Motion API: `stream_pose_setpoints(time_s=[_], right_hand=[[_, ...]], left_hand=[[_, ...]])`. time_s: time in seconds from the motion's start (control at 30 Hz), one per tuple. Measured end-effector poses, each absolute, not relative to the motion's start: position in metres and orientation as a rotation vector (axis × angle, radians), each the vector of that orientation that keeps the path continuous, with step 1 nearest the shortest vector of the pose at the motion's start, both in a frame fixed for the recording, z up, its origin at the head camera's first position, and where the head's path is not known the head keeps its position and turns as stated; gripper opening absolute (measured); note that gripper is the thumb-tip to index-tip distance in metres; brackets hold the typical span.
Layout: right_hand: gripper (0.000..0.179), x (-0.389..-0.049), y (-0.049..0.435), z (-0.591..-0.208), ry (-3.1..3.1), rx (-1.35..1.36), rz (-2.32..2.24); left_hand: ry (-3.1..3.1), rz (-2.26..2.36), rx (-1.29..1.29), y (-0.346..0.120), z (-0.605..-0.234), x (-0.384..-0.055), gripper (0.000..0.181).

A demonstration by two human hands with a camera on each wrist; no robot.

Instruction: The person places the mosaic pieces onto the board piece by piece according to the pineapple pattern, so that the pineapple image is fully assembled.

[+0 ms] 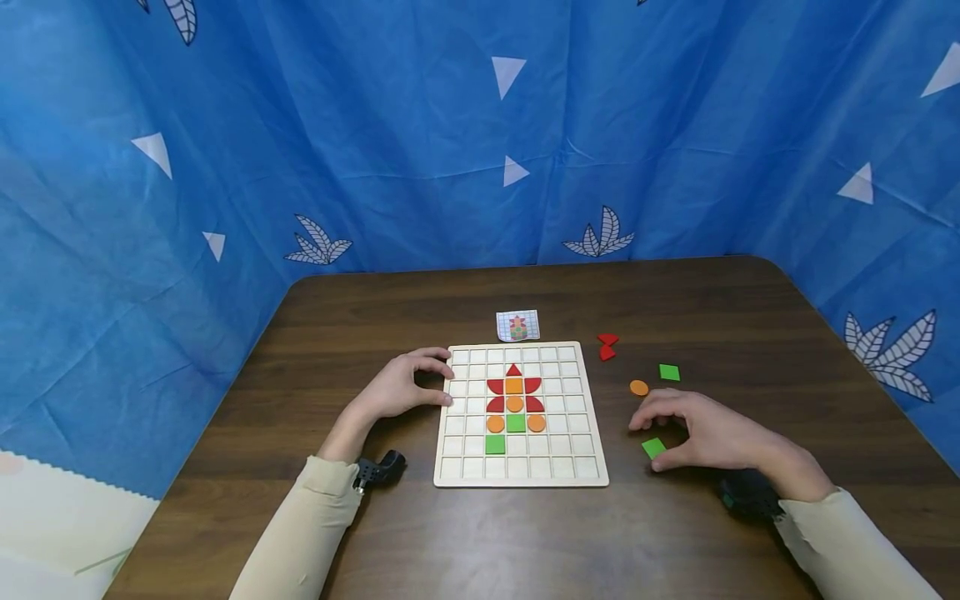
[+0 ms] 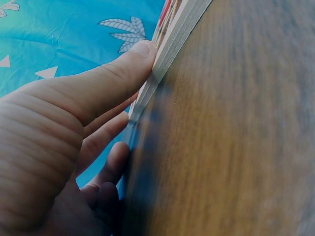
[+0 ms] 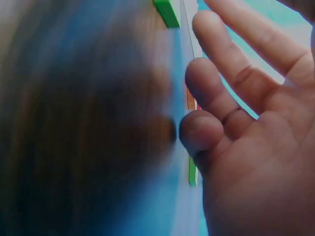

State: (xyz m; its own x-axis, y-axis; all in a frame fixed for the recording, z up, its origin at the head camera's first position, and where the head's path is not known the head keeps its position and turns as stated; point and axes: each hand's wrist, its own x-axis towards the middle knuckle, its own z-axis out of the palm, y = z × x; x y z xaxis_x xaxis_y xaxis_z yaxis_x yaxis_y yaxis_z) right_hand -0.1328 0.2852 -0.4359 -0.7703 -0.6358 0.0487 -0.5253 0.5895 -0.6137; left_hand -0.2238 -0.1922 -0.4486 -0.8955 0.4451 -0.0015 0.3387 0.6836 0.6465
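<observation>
A pale wooden grid board lies on the table, bearing red, orange and green flat pieces in a figure. My left hand rests against its left edge, thumb and fingertips spread along the rim; the left wrist view shows the thumb touching the board's side. Off the board to the right, my right hand hovers with thumb and fingers apart around a green square. The thumb is close to that square; whether it touches is unclear. In the right wrist view, the green square appears beyond the fingers.
Loose pieces lie right of the board: an orange disc, another green square and red pieces. A small printed pattern card lies behind the board. A blue curtain hangs beyond the brown table.
</observation>
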Motion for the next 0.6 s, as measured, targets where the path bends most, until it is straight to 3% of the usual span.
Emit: stream_pose_setpoints(time_s=[0.6], right_hand=[[0.021,-0.13,0.287,-0.421,2.586,-0.959,-0.838]], left_hand=[[2.703,1.041,0.64,-0.193,-0.445,-0.222,0.032]])
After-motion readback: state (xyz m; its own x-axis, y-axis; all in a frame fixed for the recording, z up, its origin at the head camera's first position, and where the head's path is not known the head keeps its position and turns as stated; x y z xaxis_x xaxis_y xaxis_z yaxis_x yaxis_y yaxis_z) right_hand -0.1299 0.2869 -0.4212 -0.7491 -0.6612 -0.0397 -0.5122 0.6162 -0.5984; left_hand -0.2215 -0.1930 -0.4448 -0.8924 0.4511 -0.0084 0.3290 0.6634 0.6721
